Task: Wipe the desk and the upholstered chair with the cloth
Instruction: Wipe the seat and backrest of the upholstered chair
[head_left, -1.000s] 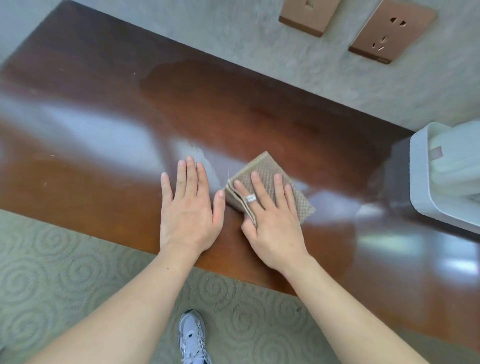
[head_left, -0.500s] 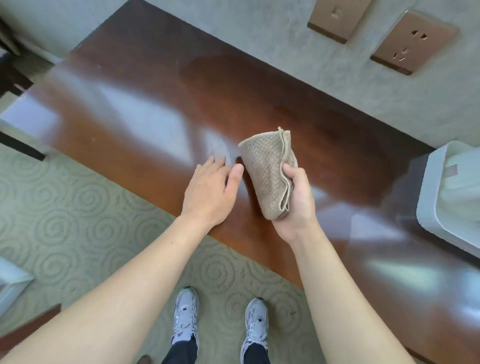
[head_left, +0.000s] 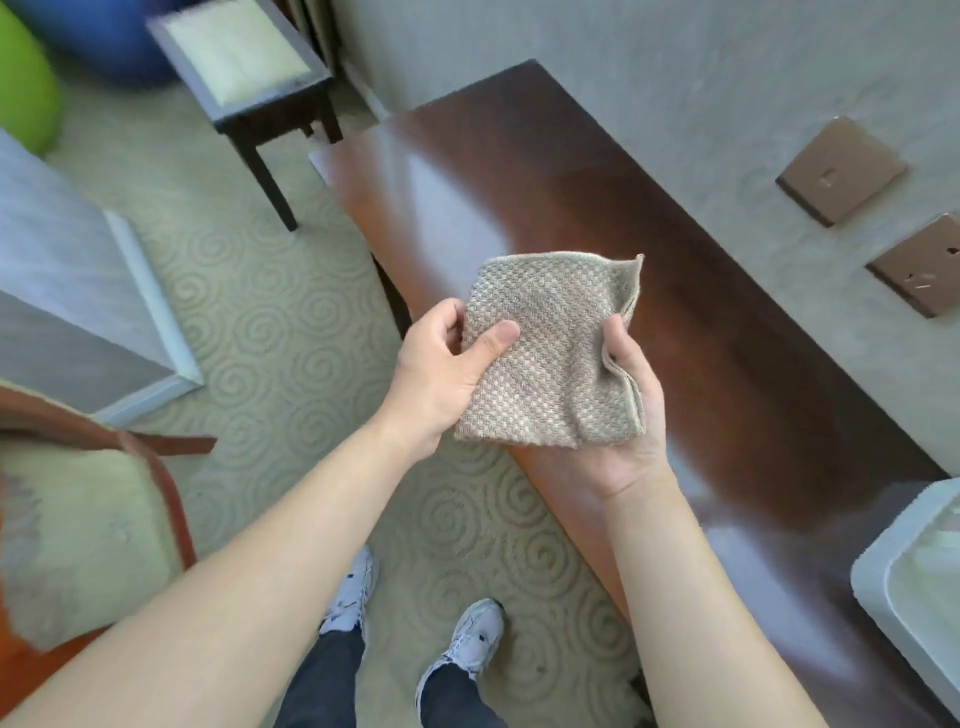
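The cloth (head_left: 545, 353) hides the fingers of the right hand (head_left: 631, 415) and most fingers of the left hand (head_left: 441, 369), the blurred upholstered chair (head_left: 78, 530) runs off the left edge, and the bench (head_left: 597, 218) is cut off at lower right.

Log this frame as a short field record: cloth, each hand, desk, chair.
cloth: folded beige weave cloth, lifted off the desk, held in both hands
left hand: left hand pinching cloth's left edge, thumb on top
right hand: right hand cupped under cloth's right side
desk: dark glossy desk, nothing touching it here
chair: upholstered chair at lower left, untouched
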